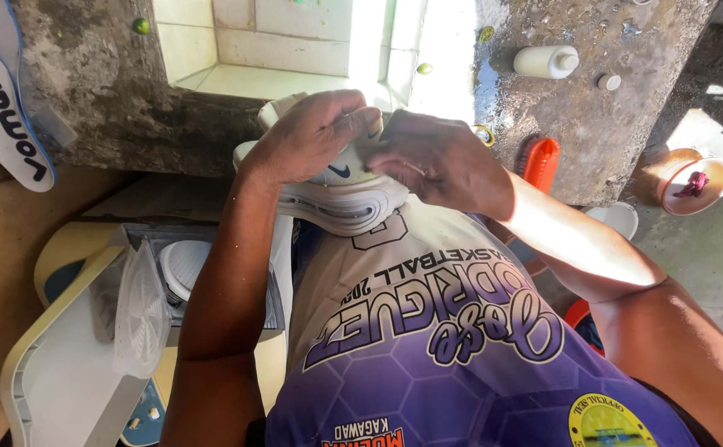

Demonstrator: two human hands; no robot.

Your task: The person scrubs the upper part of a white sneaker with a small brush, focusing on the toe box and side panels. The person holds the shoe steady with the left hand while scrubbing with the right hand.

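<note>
rough concrete wash counter (593,132) w/ a tiled basin (279,50) behind, sunlit, seen from above. white sneaker (337,194) sits at the counter edge against the person's chest, long axis running left-right, sole toward the body. both hands are together on its upper — left hand (312,136) clamped over the top, right hand (436,157) pinching beside it, about equally near. white bottle (548,60) and orange brush (539,161) lie off to the right.

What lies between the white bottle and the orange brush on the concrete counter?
In the head view, only bare, stained concrete counter lies between the white bottle and the orange brush. A small white cap sits off to the right of that stretch.
</note>
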